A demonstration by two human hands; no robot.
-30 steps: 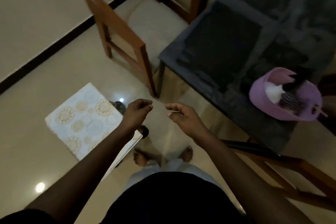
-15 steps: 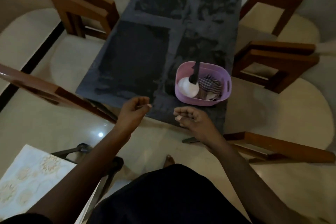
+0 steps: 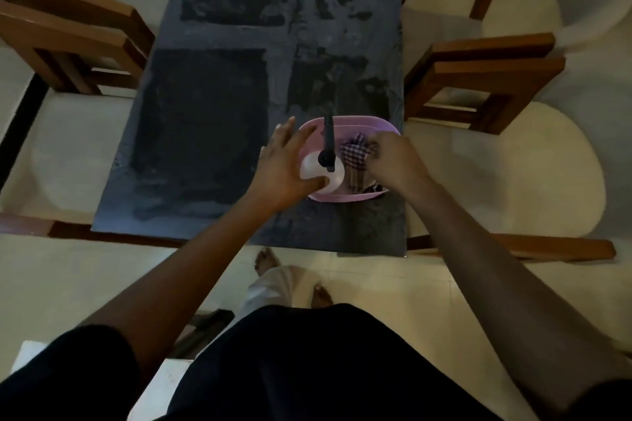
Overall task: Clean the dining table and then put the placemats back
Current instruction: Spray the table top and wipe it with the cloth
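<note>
"Where were the hands?"

"Both at the pink basket (image 3: 342, 197). The left hand (image 3: 284, 167) was spread, thumb against the white spray bottle (image 3: 313, 171) in the basket's left half. The right hand (image 3: 393, 161) had its fingers curled round the checked cloth (image 3: 355, 161) in the basket's right half."

"And the dining table (image 3: 205, 113)?"

"Under the basket, reaching far beyond it."

Pink basket (image 3: 345, 196), checked cloth (image 3: 355, 161)

Clothing: black short-sleeved top (image 3: 307, 369) (sleeves cover the upper arms only); pale trousers (image 3: 270, 287). Forearms uncovered. Feet (image 3: 267, 260) bare.
</note>
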